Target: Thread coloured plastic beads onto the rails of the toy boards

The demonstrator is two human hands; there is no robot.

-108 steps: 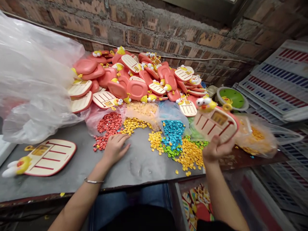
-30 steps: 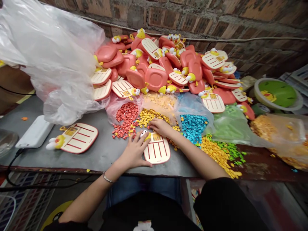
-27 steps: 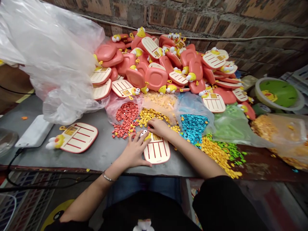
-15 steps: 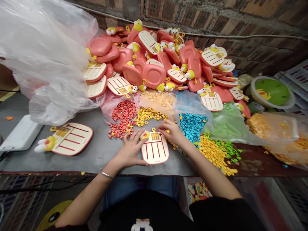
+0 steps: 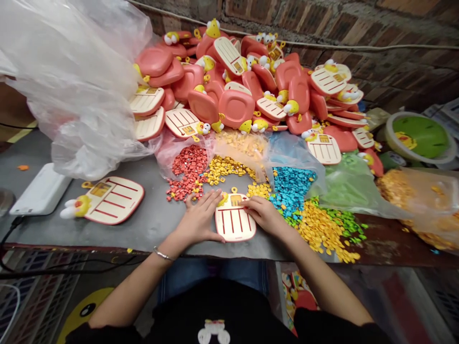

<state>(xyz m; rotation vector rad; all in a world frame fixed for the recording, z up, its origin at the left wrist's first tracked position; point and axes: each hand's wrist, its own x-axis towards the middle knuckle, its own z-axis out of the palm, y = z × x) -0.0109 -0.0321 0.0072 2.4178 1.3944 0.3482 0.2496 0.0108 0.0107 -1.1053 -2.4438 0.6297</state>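
So the slotted board point(image 5: 234, 224) is lying flat on the desk point(image 5: 154, 210), right between both hands, and I'll use it as the landmark. The left hand point(image 5: 195, 220) is open, fingers stretched over the board's yellow head point(image 5: 224, 198) and thumb out wide by its left edge – my guess is that's to stop it sliding or rocking on that lumpy head.

The right hand point(image 5: 263, 212) has its fingertips bunched at the board's upper right, by the little window. Looks like a pinch, but I honestly can't tell if there's anything in it.

Just beyond the board are the red pieces point(image 5: 190, 160) and yellow pieces point(image 5: 224, 167), with blue pieces point(image 5: 294, 184) off to its right, probably spilled out of their bags so they're easy to grab. The pile of boards point(image 5: 234, 107) sits behind all that, likely to keep the front free for working. A second board point(image 5: 116, 200) is lying well left of the first.
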